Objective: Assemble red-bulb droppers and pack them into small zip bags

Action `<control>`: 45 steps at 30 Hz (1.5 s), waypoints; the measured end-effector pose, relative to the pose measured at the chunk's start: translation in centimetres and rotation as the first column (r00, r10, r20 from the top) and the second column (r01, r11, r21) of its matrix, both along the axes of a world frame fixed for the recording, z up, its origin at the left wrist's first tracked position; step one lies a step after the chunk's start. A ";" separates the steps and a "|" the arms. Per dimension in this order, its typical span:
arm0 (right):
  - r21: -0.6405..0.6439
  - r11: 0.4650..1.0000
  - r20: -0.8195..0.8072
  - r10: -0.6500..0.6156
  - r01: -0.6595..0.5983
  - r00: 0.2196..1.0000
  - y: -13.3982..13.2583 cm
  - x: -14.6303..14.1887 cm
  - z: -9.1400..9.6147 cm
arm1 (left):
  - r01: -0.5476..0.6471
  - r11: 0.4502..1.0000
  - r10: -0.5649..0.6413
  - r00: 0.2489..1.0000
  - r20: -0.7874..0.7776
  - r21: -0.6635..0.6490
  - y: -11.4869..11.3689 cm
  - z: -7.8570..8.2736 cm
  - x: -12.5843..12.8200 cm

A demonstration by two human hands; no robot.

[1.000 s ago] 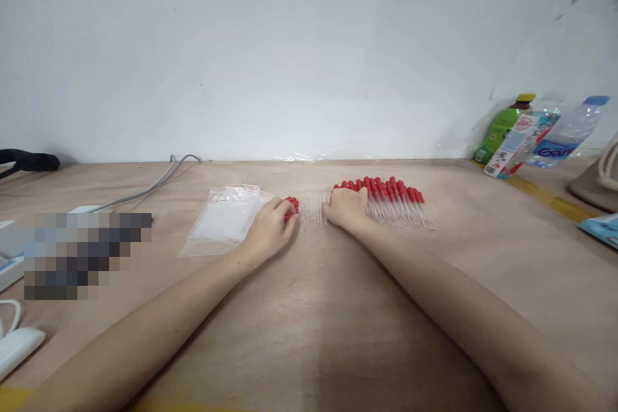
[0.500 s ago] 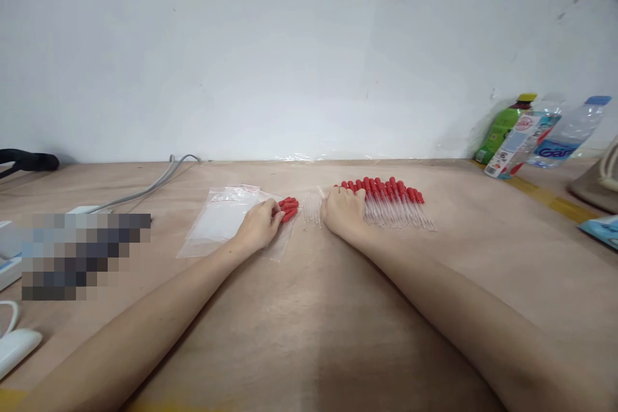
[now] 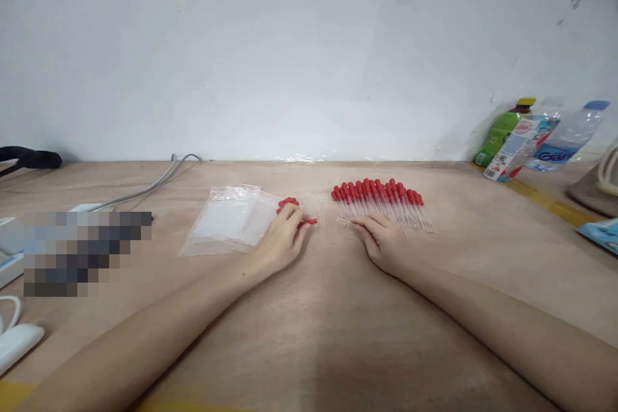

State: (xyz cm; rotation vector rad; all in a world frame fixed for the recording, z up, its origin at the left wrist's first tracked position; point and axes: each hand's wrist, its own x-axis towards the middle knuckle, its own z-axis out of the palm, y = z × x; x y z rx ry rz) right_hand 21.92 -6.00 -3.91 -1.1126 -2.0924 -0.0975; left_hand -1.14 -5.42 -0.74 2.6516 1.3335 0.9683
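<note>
Between the fingertips of my left hand [image 3: 284,238] is a red rubber bulb [image 3: 309,222], its end pointing right. My right hand [image 3: 383,241] pinches a thin clear glass tube [image 3: 343,221] that points left at the bulb; a gap separates the two. Loose red bulbs [image 3: 288,201] lie just behind my left fingers, partly covered by them. Several bare clear tubes [image 3: 316,205] lie between the hands, farther back. Behind my right hand spreads a row of droppers [image 3: 379,196], clear tubes with red bulbs on their far ends.
Clear zip bags [image 3: 224,215] lie left of my left hand. A grey cable [image 3: 159,180] runs toward the wall. Bottles [image 3: 502,132] and a printed carton [image 3: 519,145] stand at the back right. A white object [image 3: 19,344] sits at the near left.
My left hand has picked up a red bulb and moved right and nearer. My right hand has drawn back from the bare tubes toward the right with one tube.
</note>
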 end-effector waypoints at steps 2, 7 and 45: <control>-0.028 0.999 -0.013 0.018 -0.018 1.000 -0.3 -0.4 0.2 | 0.047 0.995 -0.043 0.998 0.045 -0.082 -0.4 -0.7 0.6; -0.049 0.995 -0.010 0.082 -0.083 0.997 -1.0 -1.4 0.5 | 0.100 0.970 -0.072 0.989 0.128 -0.222 -0.3 -1.6 0.7; 0.054 0.978 0.214 0.185 -0.201 0.959 -0.8 -2.1 1.0 | 0.225 0.925 -0.200 0.974 0.111 -0.305 -0.9 -1.4 0.4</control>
